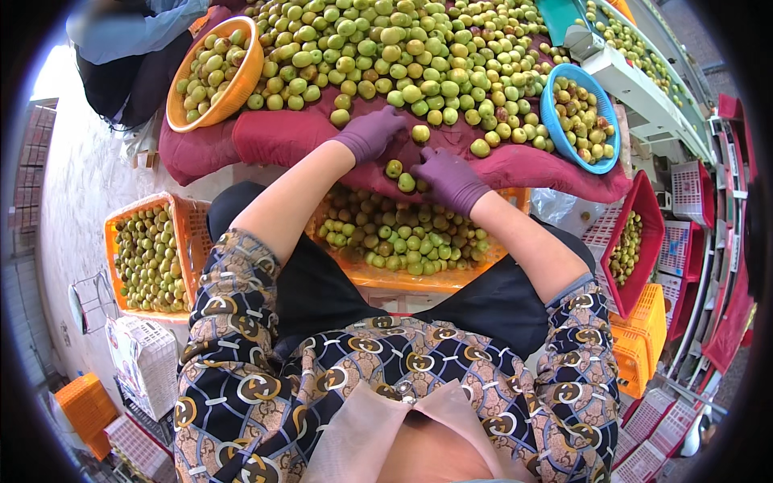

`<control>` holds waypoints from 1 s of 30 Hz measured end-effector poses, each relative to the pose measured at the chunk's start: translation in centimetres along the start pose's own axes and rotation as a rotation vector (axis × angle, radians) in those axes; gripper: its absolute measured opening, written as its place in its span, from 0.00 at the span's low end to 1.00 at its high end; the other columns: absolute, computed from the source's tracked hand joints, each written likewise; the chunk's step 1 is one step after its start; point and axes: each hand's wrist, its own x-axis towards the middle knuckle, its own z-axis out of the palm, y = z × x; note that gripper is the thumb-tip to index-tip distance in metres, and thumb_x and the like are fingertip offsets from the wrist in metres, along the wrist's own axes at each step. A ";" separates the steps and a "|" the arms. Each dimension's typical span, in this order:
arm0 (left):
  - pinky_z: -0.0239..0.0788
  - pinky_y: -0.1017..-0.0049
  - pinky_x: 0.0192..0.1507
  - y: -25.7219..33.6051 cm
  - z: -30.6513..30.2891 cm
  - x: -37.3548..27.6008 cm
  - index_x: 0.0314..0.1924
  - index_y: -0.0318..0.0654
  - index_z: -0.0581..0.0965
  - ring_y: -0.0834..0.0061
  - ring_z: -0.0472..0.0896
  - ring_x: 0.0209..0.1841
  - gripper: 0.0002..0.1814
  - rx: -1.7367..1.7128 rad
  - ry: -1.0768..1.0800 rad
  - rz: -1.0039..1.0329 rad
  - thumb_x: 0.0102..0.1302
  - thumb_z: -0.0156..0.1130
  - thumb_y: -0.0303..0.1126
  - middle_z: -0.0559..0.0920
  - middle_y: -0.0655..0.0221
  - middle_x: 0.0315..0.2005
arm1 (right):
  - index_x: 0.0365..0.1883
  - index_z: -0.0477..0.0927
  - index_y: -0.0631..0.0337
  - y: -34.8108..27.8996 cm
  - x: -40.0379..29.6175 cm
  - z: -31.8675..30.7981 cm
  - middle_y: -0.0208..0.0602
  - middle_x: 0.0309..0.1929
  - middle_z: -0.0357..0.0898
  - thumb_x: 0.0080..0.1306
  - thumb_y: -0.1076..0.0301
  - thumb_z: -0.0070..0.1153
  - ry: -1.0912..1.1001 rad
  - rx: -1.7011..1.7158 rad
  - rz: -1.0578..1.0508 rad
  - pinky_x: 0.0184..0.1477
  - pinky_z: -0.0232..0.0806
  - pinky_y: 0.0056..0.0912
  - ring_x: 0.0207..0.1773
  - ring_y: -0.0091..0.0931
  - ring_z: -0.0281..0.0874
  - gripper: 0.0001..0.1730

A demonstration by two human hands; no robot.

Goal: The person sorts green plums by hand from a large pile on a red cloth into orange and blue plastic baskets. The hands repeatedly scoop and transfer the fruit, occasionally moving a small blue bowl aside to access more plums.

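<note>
Green and reddish jujube-like fruits (392,54) lie heaped on a table covered with maroon cloth (284,136). My left hand (373,133), in a purple glove, rests over the cloth at the near edge of the heap; whether it holds a fruit is hidden. My right hand (448,178), gloved alike, is bent over the padded edge beside a few loose fruits (406,182); its fingertips are partly hidden. A single fruit (420,133) lies between the hands. Below the edge, between my knees, an orange crate (386,279) holds many fruits.
An orange basket (256,66) of fruits stands on the table's left, a blue basket (551,121) on its right. Fruit-filled crates, one orange (193,235) and one red (649,241), flank my legs. Another person (130,36) is at the upper left. A sorting conveyor (652,96) runs at the upper right.
</note>
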 end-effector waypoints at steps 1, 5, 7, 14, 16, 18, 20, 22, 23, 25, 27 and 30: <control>0.76 0.53 0.51 -0.4 0.2 -0.5 0.56 0.46 0.75 0.47 0.82 0.50 0.17 -0.031 -0.017 -0.010 0.67 0.58 0.26 0.75 0.55 0.57 | 0.46 0.84 0.50 -0.5 0.1 0.3 0.43 0.48 0.80 0.54 0.59 0.72 0.005 -0.026 0.004 0.52 0.74 0.50 0.52 0.44 0.80 0.21; 0.75 0.52 0.44 0.1 -0.7 -3.1 0.51 0.45 0.75 0.45 0.83 0.42 0.15 -0.039 -0.099 0.087 0.66 0.64 0.37 0.82 0.52 0.44 | 0.45 0.84 0.50 0.1 -0.6 -1.5 0.42 0.41 0.84 0.59 0.58 0.68 -0.070 0.152 0.019 0.49 0.75 0.50 0.43 0.45 0.83 0.16; 0.75 0.54 0.42 1.4 -1.9 -3.9 0.47 0.44 0.77 0.46 0.84 0.40 0.15 -0.085 -0.143 0.020 0.68 0.65 0.43 0.83 0.53 0.37 | 0.45 0.83 0.50 -0.5 -0.9 -2.6 0.42 0.40 0.85 0.63 0.57 0.65 -0.101 0.260 0.039 0.48 0.76 0.50 0.40 0.46 0.84 0.14; 0.76 0.55 0.38 7.6 -1.6 -2.5 0.51 0.45 0.76 0.48 0.85 0.37 0.18 -0.265 0.251 -0.162 0.76 0.56 0.51 0.86 0.56 0.36 | 0.59 0.76 0.50 -2.7 -1.1 -4.9 0.27 0.41 0.83 0.74 0.45 0.56 0.130 1.933 0.518 0.40 0.76 0.27 0.40 0.22 0.82 0.24; 0.77 0.60 0.44 10.4 -2.3 -2.1 0.67 0.43 0.69 0.51 0.85 0.44 0.24 -0.161 0.208 -0.128 0.77 0.57 0.42 0.84 0.54 0.47 | 0.61 0.77 0.47 -1.7 -0.8 -4.3 0.22 0.44 0.82 0.73 0.41 0.58 0.081 2.242 0.389 0.38 0.72 0.23 0.41 0.17 0.80 0.27; 0.76 0.62 0.48 11.2 -2.3 -2.0 0.72 0.44 0.66 0.54 0.84 0.49 0.27 -0.345 0.270 -0.013 0.76 0.58 0.38 0.82 0.54 0.52 | 0.60 0.77 0.46 -0.4 -1.7 -3.5 0.21 0.42 0.82 0.72 0.42 0.60 0.171 2.200 0.437 0.36 0.70 0.22 0.39 0.16 0.78 0.25; 0.73 0.66 0.56 11.1 -2.6 -1.3 0.77 0.45 0.62 0.61 0.81 0.56 0.35 -0.564 0.298 0.145 0.73 0.60 0.29 0.77 0.55 0.58 | 0.58 0.78 0.44 2.4 -2.0 -1.7 0.21 0.40 0.81 0.70 0.45 0.64 0.248 2.293 0.481 0.32 0.67 0.19 0.34 0.15 0.75 0.23; 0.73 0.63 0.55 9.4 -3.9 -1.4 0.72 0.43 0.68 0.57 0.80 0.53 0.32 -0.359 0.357 0.052 0.69 0.64 0.32 0.78 0.53 0.54 | 0.54 0.78 0.50 5.1 -2.7 -2.8 0.25 0.40 0.80 0.71 0.48 0.64 0.536 2.201 0.381 0.30 0.67 0.14 0.33 0.15 0.75 0.21; 0.73 0.58 0.54 7.1 -3.9 -1.1 0.70 0.42 0.69 0.51 0.79 0.51 0.32 -0.257 0.458 0.086 0.67 0.65 0.36 0.79 0.52 0.52 | 0.50 0.76 0.55 7.0 -3.4 -3.8 0.28 0.40 0.80 0.74 0.52 0.61 0.719 2.347 0.338 0.31 0.71 0.15 0.34 0.17 0.76 0.18; 0.73 0.59 0.55 3.3 -3.9 -0.9 0.67 0.43 0.72 0.51 0.79 0.52 0.31 -0.114 0.583 -0.062 0.64 0.68 0.36 0.79 0.54 0.50 | 0.50 0.73 0.63 13.3 -6.4 -5.6 0.41 0.46 0.81 0.78 0.53 0.55 1.099 2.251 0.271 0.41 0.81 0.30 0.39 0.30 0.82 0.20; 0.74 0.57 0.55 0.1 -4.6 -0.9 0.61 0.44 0.75 0.51 0.80 0.53 0.27 0.176 0.574 -0.212 0.62 0.69 0.40 0.80 0.55 0.50 | 0.65 0.64 0.74 16.8 -8.9 -8.1 0.57 0.56 0.76 0.79 0.46 0.49 1.346 2.491 0.125 0.64 0.76 0.47 0.61 0.46 0.77 0.36; 0.75 0.55 0.54 -3.2 -4.9 -1.7 0.55 0.42 0.77 0.51 0.80 0.53 0.25 0.305 0.237 -0.565 0.60 0.69 0.43 0.80 0.53 0.51 | 0.73 0.60 0.73 16.0 -8.1 -8.1 0.59 0.68 0.70 0.75 0.48 0.55 1.242 2.295 0.381 0.71 0.69 0.50 0.68 0.47 0.73 0.41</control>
